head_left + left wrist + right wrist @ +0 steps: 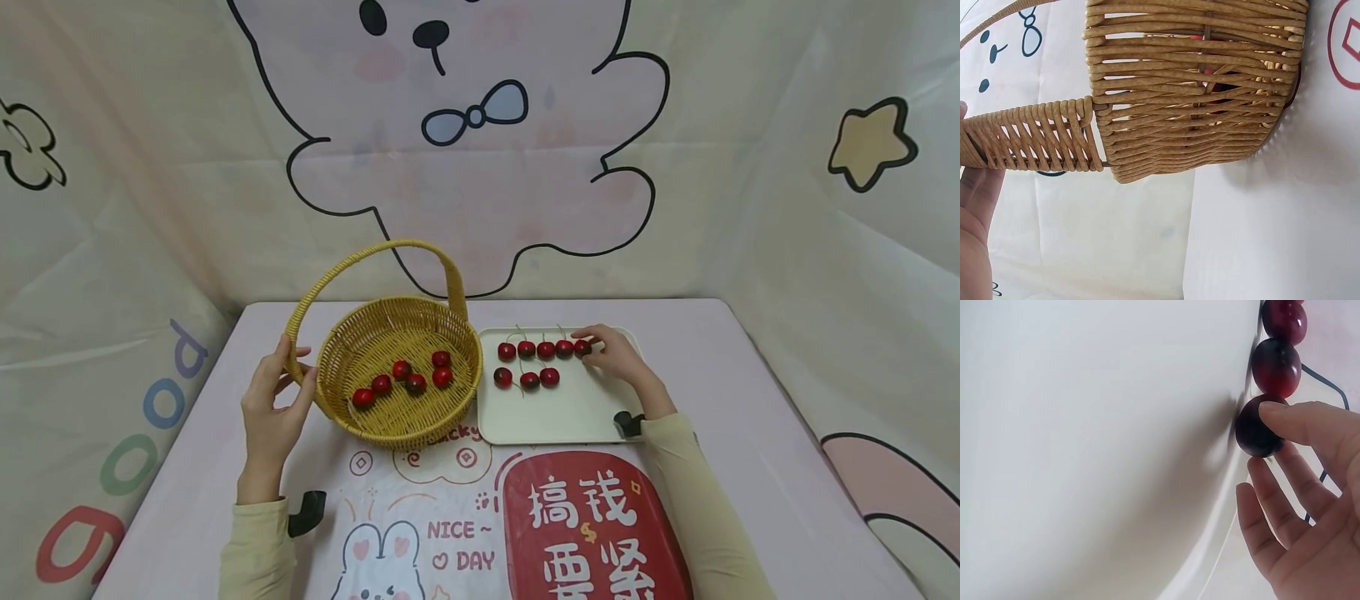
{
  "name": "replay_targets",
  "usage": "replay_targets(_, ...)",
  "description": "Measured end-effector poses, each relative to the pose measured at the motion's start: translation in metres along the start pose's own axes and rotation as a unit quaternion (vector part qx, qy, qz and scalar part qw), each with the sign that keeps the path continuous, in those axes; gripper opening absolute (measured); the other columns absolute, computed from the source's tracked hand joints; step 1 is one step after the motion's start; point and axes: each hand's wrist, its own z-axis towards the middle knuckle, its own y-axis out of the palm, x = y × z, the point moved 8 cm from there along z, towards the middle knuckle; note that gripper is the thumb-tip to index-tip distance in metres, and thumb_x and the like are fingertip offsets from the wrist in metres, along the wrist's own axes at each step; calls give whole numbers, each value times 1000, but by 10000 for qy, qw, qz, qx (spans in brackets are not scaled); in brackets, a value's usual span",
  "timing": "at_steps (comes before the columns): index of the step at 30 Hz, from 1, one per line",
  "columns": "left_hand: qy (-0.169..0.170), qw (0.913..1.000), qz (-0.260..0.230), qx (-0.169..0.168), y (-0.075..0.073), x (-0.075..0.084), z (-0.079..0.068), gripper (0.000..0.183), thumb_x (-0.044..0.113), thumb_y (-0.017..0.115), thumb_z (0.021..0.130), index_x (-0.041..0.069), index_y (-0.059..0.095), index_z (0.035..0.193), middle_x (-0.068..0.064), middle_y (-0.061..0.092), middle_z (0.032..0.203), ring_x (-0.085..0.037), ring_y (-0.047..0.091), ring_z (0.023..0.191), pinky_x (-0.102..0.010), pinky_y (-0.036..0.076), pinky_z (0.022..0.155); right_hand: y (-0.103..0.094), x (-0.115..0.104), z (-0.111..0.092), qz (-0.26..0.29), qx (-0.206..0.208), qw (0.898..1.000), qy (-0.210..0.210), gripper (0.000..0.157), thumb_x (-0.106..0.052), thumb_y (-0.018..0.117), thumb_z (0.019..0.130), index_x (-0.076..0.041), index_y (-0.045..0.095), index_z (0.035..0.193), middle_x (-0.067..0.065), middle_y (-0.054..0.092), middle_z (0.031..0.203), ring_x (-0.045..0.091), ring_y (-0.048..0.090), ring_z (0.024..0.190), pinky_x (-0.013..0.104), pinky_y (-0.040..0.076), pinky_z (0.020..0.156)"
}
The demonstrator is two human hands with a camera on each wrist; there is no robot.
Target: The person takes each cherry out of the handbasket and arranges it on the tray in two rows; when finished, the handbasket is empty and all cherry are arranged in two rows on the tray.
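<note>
A yellow woven basket [397,431] stands on the left of the table, its tall handle [352,265] arching over it. Several dark red cherries [402,370] lie on the basket's floor. My left hand [272,412] grips the left side of the handle between thumb and fingers, as the left wrist view also shows at the woven strip [1035,140]. Beside the basket is a white tray [570,417] with two rows of cherries. With thumb and fingertips, my right hand [618,360] pinches the cherry [1259,431] at the right end of the back row.
Three cherries [530,382] make up the tray's front row. A printed mat [465,517] with a rabbit and a red patch [592,533] covers the table's front. Behind the table's back edge hangs a cartoon backdrop [495,192].
</note>
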Motion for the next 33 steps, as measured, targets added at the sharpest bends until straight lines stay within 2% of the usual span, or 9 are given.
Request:
replay_targets(7, -23, 10000, 32, -43, 0, 2, 1, 71, -25, 62, 70, -1, 43, 134, -27, 59, 98, 4, 56, 88, -8, 46, 83, -6, -1, 0, -100, -6, 9999, 95, 43, 4, 62, 81, -1, 56, 123, 23, 51, 126, 42, 50, 111, 53, 46, 87)
replay_targets(13, -19, 10000, 38, -58, 0, 2, 1, 71, -25, 62, 70, -1, 43, 134, -28, 58, 98, 5, 55, 89, -7, 46, 83, -13, -14, -2, -89, 149, 9998, -83, 37, 1, 62, 84, -1, 57, 121, 21, 53, 122, 42, 49, 110, 55, 45, 85)
replay_targets(21, 37, 10000, -34, -24, -1, 2, 1, 70, -25, 60, 70, -1, 43, 134, -27, 58, 98, 3, 56, 89, -8, 46, 83, -14, -48, 4, -287, 345, 9981, -422, 33, -4, 64, 84, -2, 60, 117, 19, 57, 117, 40, 51, 106, 53, 47, 82)
replay_targets(28, 92, 9999, -92, 32, -1, 2, 1, 70, -25, 60, 69, -2, 44, 133, -28, 58, 97, 2, 56, 88, -8, 47, 82, -5, -83, 11, -126, 426, 9958, -796, 32, -3, 64, 83, -4, 62, 115, 15, 60, 115, 36, 52, 105, 52, 48, 81)
replay_targets(33, 78, 9999, -67, 26, 0, 2, 1, 69, -25, 60, 70, -2, 44, 133, -28, 58, 97, 2, 56, 88, -8, 47, 82, 6, -108, 13, 14, 366, 9939, -1041, 30, -3, 63, 84, -5, 62, 114, 13, 60, 113, 32, 55, 99, 50, 50, 77)
